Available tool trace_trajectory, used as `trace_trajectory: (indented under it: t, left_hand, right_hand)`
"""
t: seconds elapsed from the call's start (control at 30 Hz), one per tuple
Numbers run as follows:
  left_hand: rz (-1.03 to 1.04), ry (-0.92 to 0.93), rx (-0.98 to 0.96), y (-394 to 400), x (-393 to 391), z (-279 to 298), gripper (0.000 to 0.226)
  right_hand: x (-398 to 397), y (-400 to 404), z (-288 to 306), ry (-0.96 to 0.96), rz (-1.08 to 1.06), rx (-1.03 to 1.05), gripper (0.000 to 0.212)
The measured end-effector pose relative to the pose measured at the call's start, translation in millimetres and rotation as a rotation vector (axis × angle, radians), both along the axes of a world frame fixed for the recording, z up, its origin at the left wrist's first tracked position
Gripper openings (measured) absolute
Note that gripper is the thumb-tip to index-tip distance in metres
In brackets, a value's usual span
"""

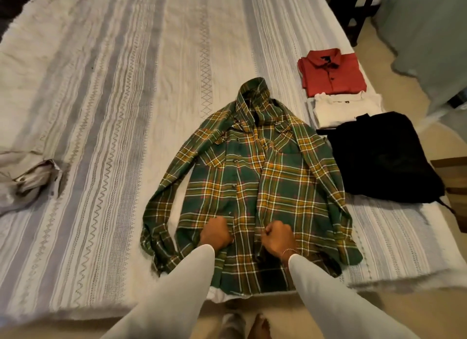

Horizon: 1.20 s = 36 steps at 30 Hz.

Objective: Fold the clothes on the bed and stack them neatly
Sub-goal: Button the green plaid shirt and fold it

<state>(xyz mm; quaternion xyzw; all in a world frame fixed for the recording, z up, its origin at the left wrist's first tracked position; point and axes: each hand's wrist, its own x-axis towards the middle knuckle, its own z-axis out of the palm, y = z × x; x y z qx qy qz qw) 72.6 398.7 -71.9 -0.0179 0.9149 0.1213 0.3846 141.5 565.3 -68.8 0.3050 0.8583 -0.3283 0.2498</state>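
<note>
Head view, looking down on a bed [126,85] covered by a white bedspread with grey woven bands. A green, yellow and white plaid flannel shirt [278,177] lies front-up near the bed's near edge, collar toward 12 o'clock, hem toward 6 o'clock and slightly overhanging the edge; both its sleeves run down along its sides. The left hand [216,233] is curled closed and bunches the plaid fabric just left of the button placket; the right hand [278,238] is likewise curled and pinches the placket edge; the two hands sit close together, low on the shirt front; both arms wear pale long sleeves, and a thin bracelet [290,250] circles the right wrist. At 2 o'clock from the plaid shirt, three garments lie in a row along the bed's right edge: a folded red button-up shirt [331,72] farthest; a folded white garment [346,108] next; a black garment [381,156] nearest, touching the plaid shirt's right sleeve. At 9 o'clock, well apart, lies a crumpled grey garment [30,179].
</note>
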Motion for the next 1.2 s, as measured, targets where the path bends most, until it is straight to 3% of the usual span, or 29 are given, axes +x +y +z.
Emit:
trace_trajectory:
  t: [0.07, 0.23, 0.37, 0.47, 0.53, 0.63, 0.73, 0.83, 1.03, 1.2]
  left_hand:
    - [0.025, 0.034, -0.032, -1, 15, -3, 0.032]
    - [0.152, 0.106, -0.018, 3, 31, 3, 0.028]
    - [0.481, -0.016, 0.315, 17, 23, 12, 0.016]
    - [0.63, -0.201, 0.52, 25, 16, 27, 0.011]
    - [0.63, -0.212, 0.527, 26, 16, 24, 0.012]
    - [0.59, -0.106, 0.46, 22, 27, 1, 0.012]
    - [0.538, 0.009, 0.446, 15, 40, -20, 0.008]
    - [0.459, 0.067, 0.424, 14, 44, -26, 0.009]
    - [0.372, 0.184, 0.38, 10, 47, -34, 0.017]
    - [0.386, 0.151, 0.444, 7, 46, -36, 0.014]
  right_hand:
    - [4, 2, 2, 0.077, -0.085, -0.101, 0.005]
    - [19, 10, 8, 0.121, -0.226, -0.296, 0.017]
    - [31, 28, 12, 0.187, -0.328, -0.135, 0.007]
    - [46, 37, 7, 0.126, -0.151, 0.227, 0.041]
    - [56, 41, -7, 0.228, 0.014, 0.437, 0.051]
    - [60, 33, -24, 0.565, 0.156, 0.391, 0.024]
    - [58, 22, -31, 0.453, 0.125, 0.259, 0.039]
    - [54, 21, -36, 0.361, -0.064, 0.162, 0.048]
    - [45, 34, -37, 0.344, -0.303, 0.038, 0.042]
    - [41, 38, -37, 0.331, -0.349, 0.035, 0.031]
